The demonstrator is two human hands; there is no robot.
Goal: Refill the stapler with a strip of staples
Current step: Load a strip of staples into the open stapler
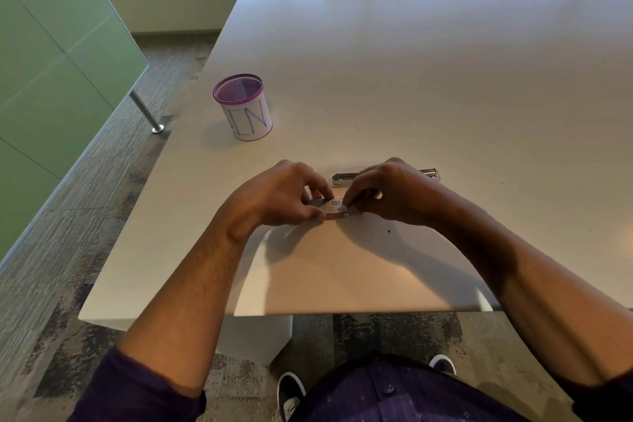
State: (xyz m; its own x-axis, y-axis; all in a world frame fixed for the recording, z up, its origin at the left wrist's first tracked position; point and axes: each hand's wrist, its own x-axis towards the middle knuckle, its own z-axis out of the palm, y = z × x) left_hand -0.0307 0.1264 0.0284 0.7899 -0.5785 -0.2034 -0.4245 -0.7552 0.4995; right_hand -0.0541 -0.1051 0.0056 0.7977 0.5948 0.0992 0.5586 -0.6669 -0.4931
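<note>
We look down on our two bare hands meeting over the near middle of the pale, smooth rectangular table [411, 79], where both close on a small flat cardboard staple box [334, 205] with a white barcode label on its upper face. Our left hand [277, 195] pinches the box's left end, thumb below and fingers curled over the top, clamped on it; our right hand [394, 193] grips the right end with its fingertips [349, 204] pressed at the edge of the box, also clamped on it, and whether the box's flap is open there we cannot tell, since the fingers hide it. The box sits low, at or just above the tabletop; we cannot say if it touches. Just beyond the hands lies the long silver metal stapler [344, 178], flat on the table and running left to right, its middle hidden behind the right hand and its far end showing at the right; its state, opened or shut, is too small to tell. Well apart, to the far left, stands an upright purple wire-mesh pen cup [245, 110] wrapped in white paper with blue handwritten letters
</note>
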